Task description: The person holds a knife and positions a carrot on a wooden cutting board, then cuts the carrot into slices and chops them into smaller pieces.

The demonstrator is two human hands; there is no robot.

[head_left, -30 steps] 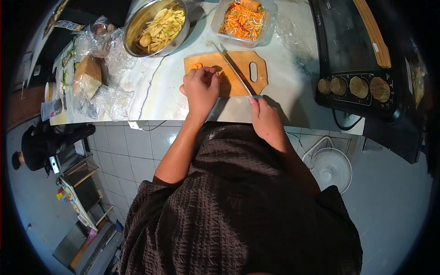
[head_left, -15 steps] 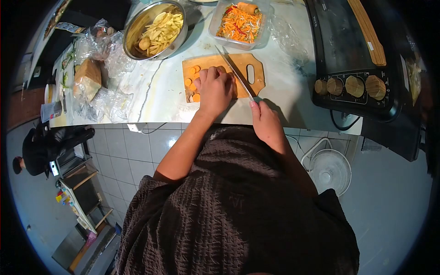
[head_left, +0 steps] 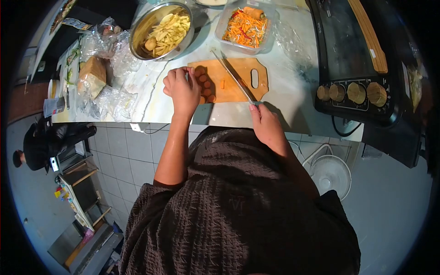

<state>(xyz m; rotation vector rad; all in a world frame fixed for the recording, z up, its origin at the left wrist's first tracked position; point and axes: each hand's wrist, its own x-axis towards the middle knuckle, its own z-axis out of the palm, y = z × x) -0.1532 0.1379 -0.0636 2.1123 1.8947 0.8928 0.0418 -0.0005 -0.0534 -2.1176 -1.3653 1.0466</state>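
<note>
A wooden cutting board [head_left: 238,94] lies near the counter's front edge. Several round carrot slices [head_left: 206,85] sit at its left end, in shadow, and a small carrot piece [head_left: 222,84] lies alone near its middle. My left hand [head_left: 184,91] is raised at the board's left edge with curled fingers; what they hold, if anything, is hidden. My right hand [head_left: 266,123] grips the handle of a knife [head_left: 236,80], whose blade slants up and left over the board.
Behind the board stand a steel bowl [head_left: 136,39] of cut potato strips and a plastic container [head_left: 221,40] of shredded carrot. Plastic bags and a wrapped block [head_left: 92,77] are at left, a black oven [head_left: 350,107] at right. Another person [head_left: 41,143] is at far left.
My left hand has moved left from the middle of the board to its left edge, uncovering a small carrot piece. The knife stays in my right hand, nearly in place.
</note>
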